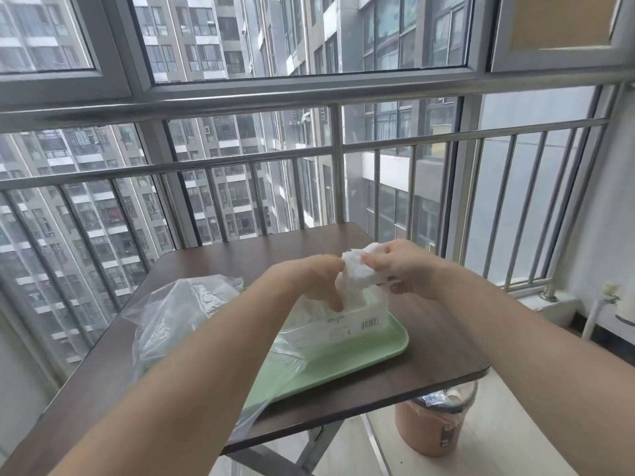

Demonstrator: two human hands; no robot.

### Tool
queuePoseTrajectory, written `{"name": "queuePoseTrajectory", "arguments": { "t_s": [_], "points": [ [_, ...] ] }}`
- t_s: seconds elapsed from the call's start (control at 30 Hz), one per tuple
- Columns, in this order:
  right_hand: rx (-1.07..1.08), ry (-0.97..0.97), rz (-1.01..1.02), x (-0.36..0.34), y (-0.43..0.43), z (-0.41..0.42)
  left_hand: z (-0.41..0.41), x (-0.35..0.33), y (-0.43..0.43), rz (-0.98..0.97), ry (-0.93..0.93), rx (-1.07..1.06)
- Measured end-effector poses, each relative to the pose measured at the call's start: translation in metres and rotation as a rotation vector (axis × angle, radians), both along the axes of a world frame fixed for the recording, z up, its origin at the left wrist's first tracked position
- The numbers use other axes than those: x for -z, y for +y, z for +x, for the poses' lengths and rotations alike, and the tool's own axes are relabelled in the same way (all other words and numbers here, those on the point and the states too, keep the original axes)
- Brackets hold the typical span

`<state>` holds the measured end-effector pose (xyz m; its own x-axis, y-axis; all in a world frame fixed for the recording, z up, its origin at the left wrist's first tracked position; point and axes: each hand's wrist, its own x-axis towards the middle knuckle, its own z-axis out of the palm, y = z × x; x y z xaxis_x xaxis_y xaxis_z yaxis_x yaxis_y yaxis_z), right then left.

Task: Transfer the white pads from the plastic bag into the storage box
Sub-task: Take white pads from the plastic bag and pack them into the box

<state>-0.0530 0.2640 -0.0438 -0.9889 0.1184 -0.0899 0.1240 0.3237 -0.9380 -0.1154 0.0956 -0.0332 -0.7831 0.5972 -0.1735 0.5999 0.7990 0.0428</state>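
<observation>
A soft bundle of white cotton pads (357,273) is gripped between both hands directly above the clear rectangular plastic storage box (338,322), which stands on a pale green plastic tray (374,352) on the dark brown wooden surface (240,249). The left hand (318,276) is closed on the bundle's left edge, its fingers curled down toward the box's open top; the right hand (400,269) is pinched on the bundle's right side. The bundle is held between the two, equally near to each, and the box lies straight below it, so a short downward push is judged to be all that is needed. The box's long axis runs left to right across the tray. The crumpled transparent plastic bag (178,314) lies just left of the box, draped over the tray's edge (more pads seem to remain inside, though a count cannot be made). Counted: two hands, one bundle, one box, one bag, one tray.
</observation>
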Motion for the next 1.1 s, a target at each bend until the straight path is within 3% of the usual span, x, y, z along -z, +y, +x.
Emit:
{"name": "queuePoseTrajectory", "arguments": {
  "t_s": [0.57, 0.77, 1.1],
  "points": [
    [0.151, 0.233, 0.988, 0.013, -0.039, -0.002, -0.009, -0.001, -0.021, 0.036, -0.156, -0.008],
    [0.264, 0.375, 0.980, 0.029, -0.044, -0.004, -0.010, 0.005, -0.019, 0.045, -0.138, -0.013],
    [0.254, 0.411, 0.961, 0.040, -0.039, -0.004, -0.009, 0.005, -0.019, 0.032, -0.143, -0.023]
  ]
}}
